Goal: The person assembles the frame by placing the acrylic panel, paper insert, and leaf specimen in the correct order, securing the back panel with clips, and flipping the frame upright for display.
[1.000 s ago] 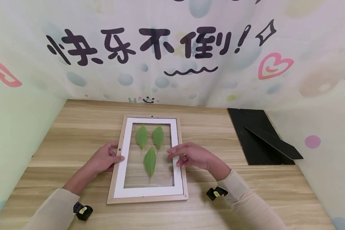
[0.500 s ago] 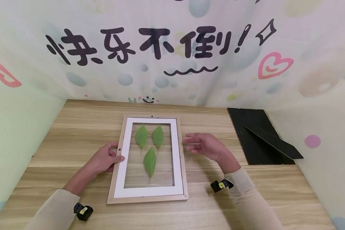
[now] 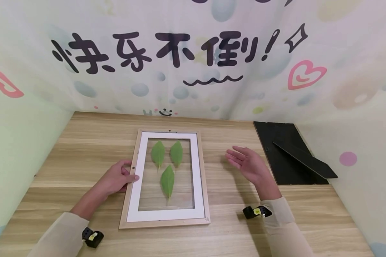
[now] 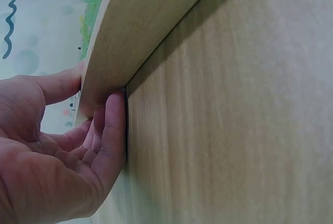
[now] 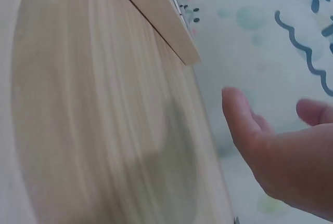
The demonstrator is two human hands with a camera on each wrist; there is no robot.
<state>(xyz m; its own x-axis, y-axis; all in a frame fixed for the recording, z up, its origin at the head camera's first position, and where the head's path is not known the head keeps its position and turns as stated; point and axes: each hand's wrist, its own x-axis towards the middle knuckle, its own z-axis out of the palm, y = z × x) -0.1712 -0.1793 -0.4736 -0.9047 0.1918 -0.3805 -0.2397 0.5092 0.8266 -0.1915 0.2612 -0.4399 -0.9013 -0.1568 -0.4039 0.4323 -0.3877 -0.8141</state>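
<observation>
A light wood picture frame (image 3: 206, 192) lies on the table with a white mat (image 3: 167, 215) inside it. Within the mat's window are three green leaves (image 3: 167, 181), two above and one below. My left hand (image 3: 117, 177) holds the frame's left side, thumb over the top edge onto the mat; in the left wrist view the fingers (image 4: 113, 125) bend against the frame's side, low by the table. To the right of the frame, my right hand (image 3: 249, 165) hovers over the table, fingers loosely extended and holding nothing.
A black backing board (image 3: 281, 142) with a hinged stand (image 3: 303, 160) lies at the table's right edge. A printed cloth (image 3: 167, 92) hangs behind the wooden table (image 3: 96, 142), with pale walls at both sides.
My right hand has left the frame's right side and moved right, toward the black board, its fingers straightening. The left hand stays on the frame; the leaves have not shifted.
</observation>
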